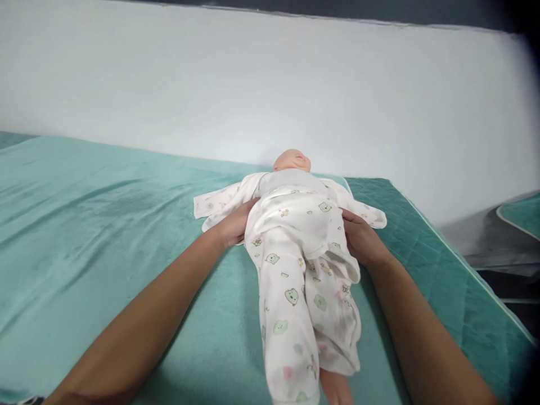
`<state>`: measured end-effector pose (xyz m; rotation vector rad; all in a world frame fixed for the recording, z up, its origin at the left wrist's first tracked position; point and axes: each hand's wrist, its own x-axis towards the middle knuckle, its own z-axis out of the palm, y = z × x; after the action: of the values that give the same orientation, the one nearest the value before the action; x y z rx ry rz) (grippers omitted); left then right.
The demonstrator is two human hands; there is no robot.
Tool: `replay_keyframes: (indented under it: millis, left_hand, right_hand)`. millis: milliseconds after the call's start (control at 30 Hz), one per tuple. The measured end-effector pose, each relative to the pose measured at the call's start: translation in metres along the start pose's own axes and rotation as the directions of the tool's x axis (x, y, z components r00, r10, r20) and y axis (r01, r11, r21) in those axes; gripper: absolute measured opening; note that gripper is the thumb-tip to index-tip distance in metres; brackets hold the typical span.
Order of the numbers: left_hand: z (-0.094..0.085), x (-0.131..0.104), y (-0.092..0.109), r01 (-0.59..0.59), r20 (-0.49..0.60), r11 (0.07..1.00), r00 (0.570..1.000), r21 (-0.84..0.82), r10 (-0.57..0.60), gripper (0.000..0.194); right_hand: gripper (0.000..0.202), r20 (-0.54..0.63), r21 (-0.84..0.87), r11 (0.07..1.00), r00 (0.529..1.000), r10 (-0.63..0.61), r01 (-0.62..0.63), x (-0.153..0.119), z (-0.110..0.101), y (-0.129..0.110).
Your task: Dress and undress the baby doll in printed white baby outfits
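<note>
A baby doll (292,160) lies on its back, head toward the wall and legs toward me. It wears white long pants (287,292) printed with small green animals, and a matching long-sleeved top (223,201) with the sleeves spread out to both sides. A plain pale patch shows across its chest. My left hand (237,224) clasps the doll's waist from the left, its fingertips hidden behind the clothing. From the other side my right hand (363,237) grips the waist, with its fingers partly tucked under the cloth. One bare foot (335,388) shows below the right-hand pant leg.
Green sheeting (105,253) with loose wrinkles covers the bed under the doll. A quilted green edge (442,281) with pale piping runs down the right. Behind stands a white wall (270,84). Another green piece (523,215) shows at far right, beyond a dark gap.
</note>
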<state>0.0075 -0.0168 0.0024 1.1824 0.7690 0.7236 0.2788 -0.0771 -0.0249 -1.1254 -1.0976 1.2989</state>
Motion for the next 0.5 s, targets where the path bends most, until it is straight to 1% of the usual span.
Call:
replay_keyframes:
  millis: [267, 433, 500]
  left_hand:
    - [-0.001, 0.0013, -0.0017, -0.011, -0.003, 1.0, 1.0, -0.021, 0.011, 0.04]
    - [-0.0013, 0.0011, -0.0019, -0.017, -0.007, 1.0, 1.0, -0.014, 0.017, 0.043]
    - [-0.0017, 0.0017, -0.0023, -0.02, -0.004, 1.0, 1.0, -0.018, 0.02, 0.044]
  right_hand:
    - [0.037, -0.056, -0.036, 0.999, 0.998, 0.0, -0.002, 0.0008, 0.001, 0.0035]
    - [0.033, -0.044, -0.02, 1.0, 0.999, 0.012, -0.013, 0.0006, 0.0006, 0.0021]
    - [0.031, -0.062, -0.024, 1.0, 0.998, 0.015, -0.016, 0.0005, 0.0007, 0.001]
